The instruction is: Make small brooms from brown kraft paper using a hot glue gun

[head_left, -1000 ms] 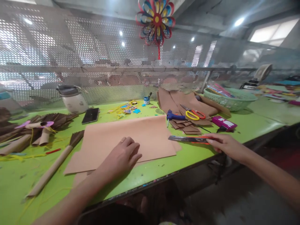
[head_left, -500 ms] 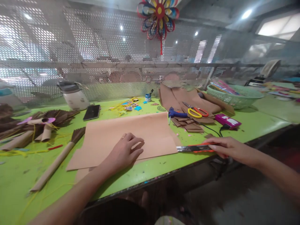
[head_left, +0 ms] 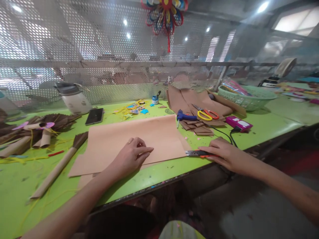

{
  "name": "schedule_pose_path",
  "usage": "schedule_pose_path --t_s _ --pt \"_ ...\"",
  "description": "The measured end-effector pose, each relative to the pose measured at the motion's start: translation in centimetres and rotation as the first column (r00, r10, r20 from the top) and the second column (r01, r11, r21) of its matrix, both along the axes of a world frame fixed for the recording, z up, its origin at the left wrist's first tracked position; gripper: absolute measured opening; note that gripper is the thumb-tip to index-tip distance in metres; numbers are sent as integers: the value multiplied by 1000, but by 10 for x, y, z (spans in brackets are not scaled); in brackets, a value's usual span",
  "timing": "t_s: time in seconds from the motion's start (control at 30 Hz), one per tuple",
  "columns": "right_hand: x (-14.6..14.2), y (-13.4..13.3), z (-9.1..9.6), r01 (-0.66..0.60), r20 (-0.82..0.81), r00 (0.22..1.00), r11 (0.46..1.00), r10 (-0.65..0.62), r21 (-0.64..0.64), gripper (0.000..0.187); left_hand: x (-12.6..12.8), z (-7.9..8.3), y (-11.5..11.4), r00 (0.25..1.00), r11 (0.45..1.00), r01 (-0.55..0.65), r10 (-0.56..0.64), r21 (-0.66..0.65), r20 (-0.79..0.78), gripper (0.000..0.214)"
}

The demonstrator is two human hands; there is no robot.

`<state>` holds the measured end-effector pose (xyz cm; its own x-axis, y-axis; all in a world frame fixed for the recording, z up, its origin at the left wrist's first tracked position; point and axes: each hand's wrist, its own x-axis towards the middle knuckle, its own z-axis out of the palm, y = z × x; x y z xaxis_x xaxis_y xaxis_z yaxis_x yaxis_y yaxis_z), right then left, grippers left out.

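A folded sheet of brown paper [head_left: 159,136] lies near the table's front edge, with other paper layers showing beneath it. My left hand [head_left: 133,154] rests on the sheet, fingers loosely bent, thumb tip close to the forefinger. It holds no tool. In my right hand [head_left: 224,154] is an orange and black utility knife [head_left: 205,154], fingers wrapped round its handle. The knife's metal front end points left and meets the paper's lower right corner. Part of the handle is hidden by my fingers.
Behind the paper lie a blue glue gun [head_left: 185,116], scissors [head_left: 205,114] and brown paper pieces [head_left: 198,127]. A purple device [head_left: 238,123] with a cord sits right, near a green basket [head_left: 259,98]. Leftward are a phone [head_left: 94,117], a jug [head_left: 74,99] and a paper roll [head_left: 54,174].
My right hand has slid forward along the knife, covering more of its handle. My left thumb and forefinger have come closer together. The whole view has shifted slightly.
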<state>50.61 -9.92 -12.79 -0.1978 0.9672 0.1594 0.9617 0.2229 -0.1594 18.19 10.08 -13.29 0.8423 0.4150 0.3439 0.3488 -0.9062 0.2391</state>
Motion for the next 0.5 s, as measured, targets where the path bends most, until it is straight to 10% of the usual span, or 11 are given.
schedule_pose_path --t_s 0.5 --pt "-3 -21 -3 45 -80 996 998 -42 33 36 1 -3 3 1000 998 19 -20 64 10 30"
